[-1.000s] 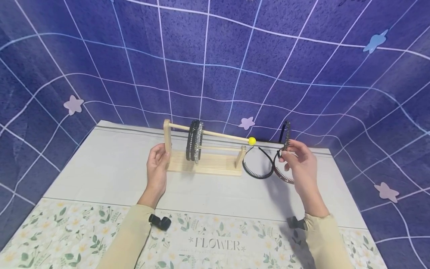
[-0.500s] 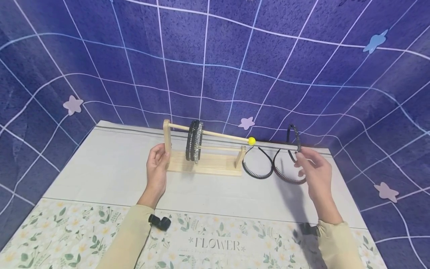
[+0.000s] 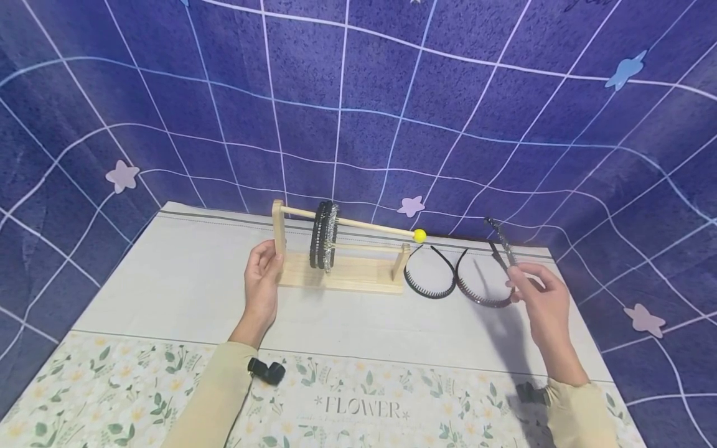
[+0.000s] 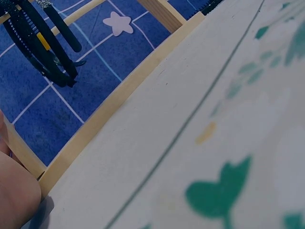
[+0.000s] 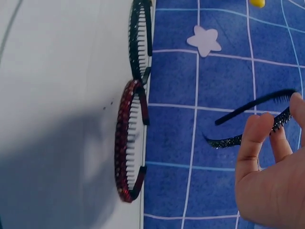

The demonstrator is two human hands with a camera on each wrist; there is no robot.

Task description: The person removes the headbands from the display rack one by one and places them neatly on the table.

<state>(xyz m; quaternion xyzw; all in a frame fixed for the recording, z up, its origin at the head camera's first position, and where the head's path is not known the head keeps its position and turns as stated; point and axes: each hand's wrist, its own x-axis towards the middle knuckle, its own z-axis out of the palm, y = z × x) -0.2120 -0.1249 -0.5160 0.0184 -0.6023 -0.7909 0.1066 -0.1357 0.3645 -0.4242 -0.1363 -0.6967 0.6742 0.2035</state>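
My left hand grips the left upright of a wooden rack, thumb in front. Several headbands, black ones and a silver glittery one, hang on its upper rod, which ends in a yellow ball. My right hand, raised at the right, pinches a black toothed headband with sparkly stones between thumb and fingers. Below and left of it, a black toothed headband and a dark red jewelled headband lie side by side on the table.
The white table ends at a blue gridded backdrop with star shapes. A floral mat section marked FLOWER covers the table's near part. The rack's lower rod runs beneath the upper one.
My right hand has moved right and toward me with the headband, which has turned and tilted, uncovering more of the red headband. My left hand and the rack have stayed put.
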